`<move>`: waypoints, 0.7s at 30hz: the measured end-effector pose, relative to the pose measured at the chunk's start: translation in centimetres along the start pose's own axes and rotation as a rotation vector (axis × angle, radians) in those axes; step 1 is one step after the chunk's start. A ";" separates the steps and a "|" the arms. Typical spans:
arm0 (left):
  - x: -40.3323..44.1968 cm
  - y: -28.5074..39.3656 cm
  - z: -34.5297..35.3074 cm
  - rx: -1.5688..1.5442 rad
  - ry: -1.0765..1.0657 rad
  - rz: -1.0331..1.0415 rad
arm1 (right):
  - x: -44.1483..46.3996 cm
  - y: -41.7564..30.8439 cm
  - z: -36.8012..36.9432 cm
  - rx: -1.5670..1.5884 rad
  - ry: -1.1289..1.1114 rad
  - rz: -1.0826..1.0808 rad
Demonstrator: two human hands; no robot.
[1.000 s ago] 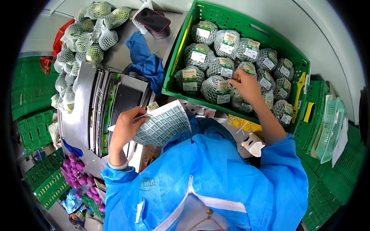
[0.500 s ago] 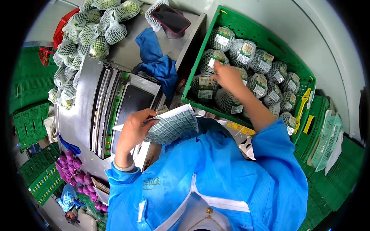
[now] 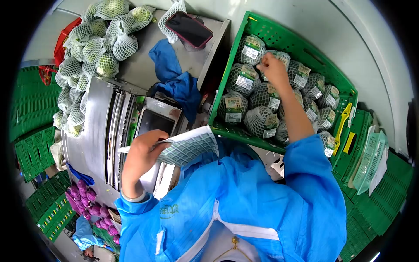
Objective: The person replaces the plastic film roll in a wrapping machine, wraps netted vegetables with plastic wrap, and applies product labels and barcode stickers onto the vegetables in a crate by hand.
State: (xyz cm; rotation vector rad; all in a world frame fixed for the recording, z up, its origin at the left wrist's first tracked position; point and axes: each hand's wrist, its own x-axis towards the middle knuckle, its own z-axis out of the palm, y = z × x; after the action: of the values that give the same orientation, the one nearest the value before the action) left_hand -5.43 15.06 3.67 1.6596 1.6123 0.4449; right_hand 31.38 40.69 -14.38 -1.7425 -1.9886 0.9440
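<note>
My left hand (image 3: pixel 143 155) pinches the edge of a sheet of small printed labels (image 3: pixel 192 146), which bends in front of my blue jacket. My right hand (image 3: pixel 274 67) is over the upper part of a green crate (image 3: pixel 312 54), its fingers drawn together at a netted, labelled round vegetable (image 3: pixel 283 58). Whether those fingers hold anything is hidden. Several more netted vegetables with labels fill the crate, among them one (image 3: pixel 245 79) left of my right hand and one (image 3: pixel 261 121) near the crate's close side.
Netted vegetables (image 3: pixel 107 64) without visible labels pile at the upper left. A phone (image 3: pixel 189 29), a blue cloth (image 3: pixel 176 83) and a wrapping machine (image 3: pixel 152 124) are on the steel table (image 3: pixel 139 56). Purple netted produce (image 3: pixel 83 198) and another person (image 3: pixel 85 233) are at the lower left.
My right hand has moved from the near vegetables, over the left ones, to the upper part of the crate. My left hand still has the sheet, now more bent. The view has shifted.
</note>
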 end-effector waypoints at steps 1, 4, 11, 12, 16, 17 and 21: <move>-0.1 -0.4 -0.6 -0.040 0.008 -0.038 | 0.2 0.0 -0.5 0.049 0.069 -0.044; 0.3 -0.2 -2.6 -0.101 0.059 -0.119 | 3.3 -1.3 -1.8 0.597 -0.024 0.070; 3.1 -3.3 -9.1 -0.180 0.350 -0.274 | 7.7 -3.1 -0.8 -0.340 0.106 -0.036; 3.7 -4.1 -10.8 -0.155 0.434 -0.308 | 6.9 -3.8 -1.0 -0.544 0.230 -0.097; 7.9 -10.5 -17.5 -0.107 0.595 -0.099 | 4.4 -4.0 0.6 -0.259 0.346 -0.367; 9.5 -11.0 -18.2 -0.099 0.641 -0.136 | 4.1 -3.6 1.8 -0.185 0.272 -0.438; 14.9 -12.5 -17.9 0.815 0.769 0.002 | 3.2 -3.1 4.7 -0.603 0.044 -0.399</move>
State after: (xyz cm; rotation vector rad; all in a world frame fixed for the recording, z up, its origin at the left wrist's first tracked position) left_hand -24.65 33.12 2.42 2.2286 2.5988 0.4953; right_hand 25.48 42.43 -16.28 -1.4938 -2.6320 0.1772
